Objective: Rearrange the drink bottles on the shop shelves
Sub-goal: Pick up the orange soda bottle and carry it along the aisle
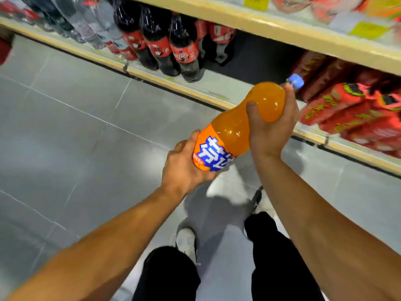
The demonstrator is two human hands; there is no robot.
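Observation:
I hold a large orange soda bottle (234, 129) with a blue cap and a blue-and-white label, tilted with its cap pointing up and right toward the shelf. My left hand (184, 166) cups its base from below. My right hand (271, 124) grips its upper body near the neck. Several dark cola bottles (165, 42) with red labels stand on the bottom shelf (217, 88) at upper centre, and clear bottles (86, 25) stand to their left.
Red packaged goods (351, 107) fill the bottom shelf at the right. A bare stretch of shelf lies between the cola bottles and those packs. An upper shelf (282, 29) with yellow price tags overhangs. Grey floor tiles (76, 131) and my legs and white shoes are below.

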